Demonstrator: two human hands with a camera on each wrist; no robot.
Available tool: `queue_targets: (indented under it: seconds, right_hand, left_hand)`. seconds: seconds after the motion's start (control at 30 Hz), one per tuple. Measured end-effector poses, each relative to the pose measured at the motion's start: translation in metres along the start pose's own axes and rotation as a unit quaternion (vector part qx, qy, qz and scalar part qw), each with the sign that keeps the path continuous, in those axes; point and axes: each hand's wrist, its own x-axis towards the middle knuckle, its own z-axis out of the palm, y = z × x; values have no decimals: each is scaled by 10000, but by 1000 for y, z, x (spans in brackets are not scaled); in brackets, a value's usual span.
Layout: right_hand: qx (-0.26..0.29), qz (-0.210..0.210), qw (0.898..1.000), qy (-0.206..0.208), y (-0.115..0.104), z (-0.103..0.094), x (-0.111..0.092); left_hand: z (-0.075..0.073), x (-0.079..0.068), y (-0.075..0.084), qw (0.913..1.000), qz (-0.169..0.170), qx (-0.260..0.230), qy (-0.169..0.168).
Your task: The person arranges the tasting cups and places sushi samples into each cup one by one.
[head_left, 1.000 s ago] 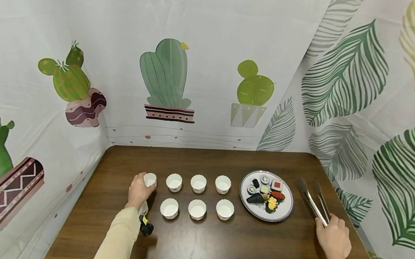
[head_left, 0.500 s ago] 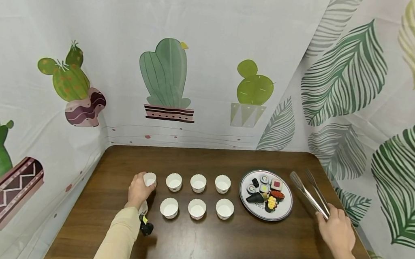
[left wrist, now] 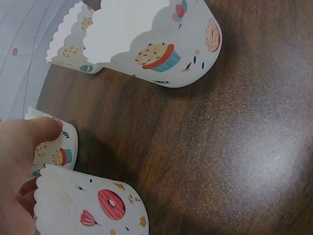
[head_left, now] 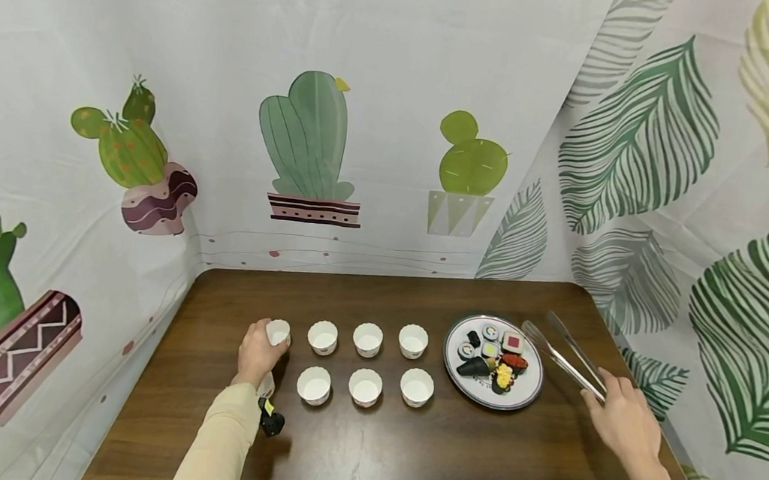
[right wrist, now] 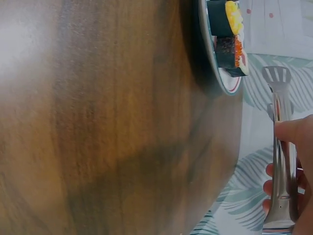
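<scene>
My left hand [head_left: 259, 352] grips a white paper baking cup [head_left: 279, 331] at the back left of the cup rows. In the left wrist view the thumb [left wrist: 46, 128] presses on that cup's printed side. Another baking cup [head_left: 267, 387] stands partly hidden beside the left wrist. My right hand [head_left: 626, 426] holds metal tongs [head_left: 567, 366], their arms spread and the tips pointing toward the plate. One tong tip overlaps the right rim of the round plate [head_left: 531, 383] in the head view. On the plate lie several sushi pieces, including a dark cone roll [head_left: 474, 368] and a yellow-topped piece [head_left: 503, 377].
Two rows of scalloped baking cups stand upright between the left hand and the plate, among them a back-row cup [head_left: 367, 340] and a front-row cup [head_left: 416, 388]. The brown wooden table [head_left: 462, 464] ends at a patterned cloth backdrop [head_left: 391, 158].
My right hand has brought the tongs leftward, so their tips have come from right of the plate to its rim. The left hand stays at the same cup.
</scene>
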Motion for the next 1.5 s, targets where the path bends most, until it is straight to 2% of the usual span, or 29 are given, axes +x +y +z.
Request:
queue_targets:
  seconds: [0.33,0.87,1.07,1.23,1.5]
  right_hand:
    - [-256,-295,9985,-389,-10,-13,10]
    - [-389,-15,9898,-1370,-26,-22,18]
    - [-396,-129,9885,-1457,-31,-22,19]
    - [-400,-40,9862,-1605,-34,-21,19]
    - [-435,-39,9857,-1625,-38,-22,22]
  left_hand:
    - [-1,0,0,10000,-4,6,3]
    - [1,1,-1,10000,-21,-5,-34]
    - [1,1,-1,10000,-30,-24,17]
    - [1,1,-1,10000,-15,-40,69]
    - [1,0,-2,10000,25,-4,33]
